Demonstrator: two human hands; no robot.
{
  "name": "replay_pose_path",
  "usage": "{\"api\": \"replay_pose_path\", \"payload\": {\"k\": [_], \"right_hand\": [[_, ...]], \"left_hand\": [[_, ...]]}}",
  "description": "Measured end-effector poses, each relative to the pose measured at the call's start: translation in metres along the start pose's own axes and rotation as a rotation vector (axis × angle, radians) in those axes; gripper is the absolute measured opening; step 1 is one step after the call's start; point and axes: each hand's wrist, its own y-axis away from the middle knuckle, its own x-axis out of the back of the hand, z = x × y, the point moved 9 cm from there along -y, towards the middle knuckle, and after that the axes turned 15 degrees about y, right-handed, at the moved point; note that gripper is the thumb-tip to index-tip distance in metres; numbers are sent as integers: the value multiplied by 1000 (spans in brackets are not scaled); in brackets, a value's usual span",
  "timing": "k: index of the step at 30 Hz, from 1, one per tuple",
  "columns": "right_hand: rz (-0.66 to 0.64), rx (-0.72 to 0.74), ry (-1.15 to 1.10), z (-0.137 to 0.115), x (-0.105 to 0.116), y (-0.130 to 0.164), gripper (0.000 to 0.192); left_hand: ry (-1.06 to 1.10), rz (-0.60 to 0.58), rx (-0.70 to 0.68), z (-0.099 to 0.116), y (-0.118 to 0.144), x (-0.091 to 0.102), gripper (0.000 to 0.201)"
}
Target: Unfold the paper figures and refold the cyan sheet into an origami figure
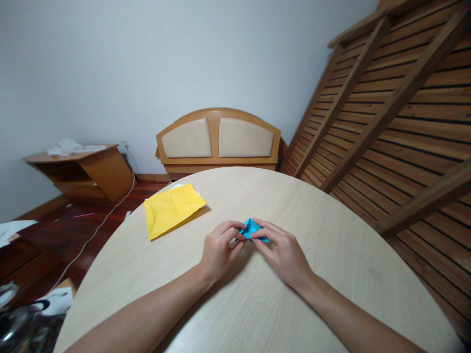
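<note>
A small piece of folded blue paper is held between my two hands, just over the middle of the round table. My left hand pinches its left side between thumb and fingers. On the right side, my right hand grips it the same way. The paper has a pointed top and several creased faces, and my fingers cover part of its edges. Farther back to the left lies a creased sheet of yellow paper, apart from both hands.
White paper peeks out from behind the yellow sheet. Past the table stands a wooden headboard with cream panels. A slatted wooden frame leans at the right. At the left are a low cabinet and a white cable on the floor.
</note>
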Motion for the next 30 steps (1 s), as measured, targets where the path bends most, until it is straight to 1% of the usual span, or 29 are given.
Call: {"api": "replay_pose_path", "payload": {"k": [7, 11, 14, 19, 25, 30], "right_hand": [[10, -6, 10, 2, -2, 3, 18], [9, -32, -25, 4, -1, 2, 16], [24, -78, -86, 8, 1, 1, 14], [17, -133, -119, 12, 0, 1, 12], [11, -138, -130, 11, -2, 1, 13], [15, -119, -116, 9, -2, 1, 13]], "left_hand": [[-86, 2, -19, -2, 1, -1, 10], [-28, -13, -57, 0, 1, -3, 9], [21, -12, -57, 2, 0, -3, 11], [26, -3, -56, 4, -1, -1, 12], [48, 5, -58, 3, 0, 0, 19], [86, 45, -37, -2, 0, 3, 12]]}}
